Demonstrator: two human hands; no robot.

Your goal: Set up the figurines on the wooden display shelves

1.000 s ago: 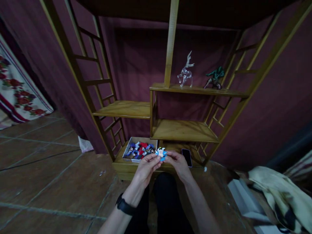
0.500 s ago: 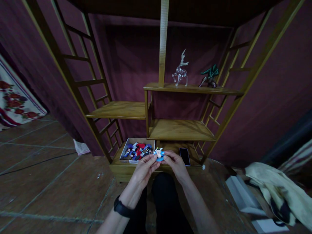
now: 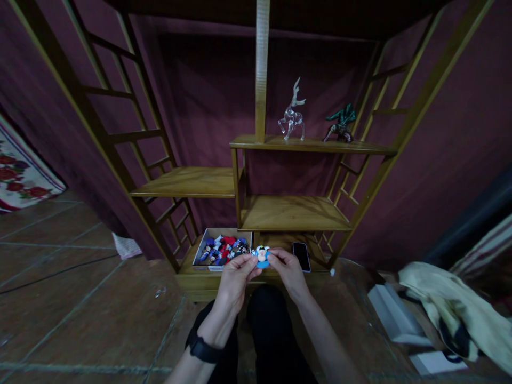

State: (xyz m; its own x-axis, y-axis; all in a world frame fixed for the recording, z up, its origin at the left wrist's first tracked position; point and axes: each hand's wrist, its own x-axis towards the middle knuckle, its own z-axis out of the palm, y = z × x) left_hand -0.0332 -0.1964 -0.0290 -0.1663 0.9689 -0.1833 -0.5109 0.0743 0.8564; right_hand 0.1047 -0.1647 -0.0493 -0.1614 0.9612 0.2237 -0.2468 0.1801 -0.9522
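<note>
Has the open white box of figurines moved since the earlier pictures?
No: the open white box keeps its spot at the left end of the wooden bottom shelf; only the view shifted.

Left fingers [image 3: 245, 264], right fingers [image 3: 281, 258] pinched; forearms [image 3: 319, 322] angled inward.

my left hand [image 3: 239, 278] could drop into the box [image 3: 216, 232] from its open top; sideways, its low walls block me. the phone [image 3: 301, 257] lies beside my right hand [image 3: 288, 271]. the middle shelf [image 3: 296, 212] opens frontward, a post [image 3: 237, 189] bounding its left.
</note>
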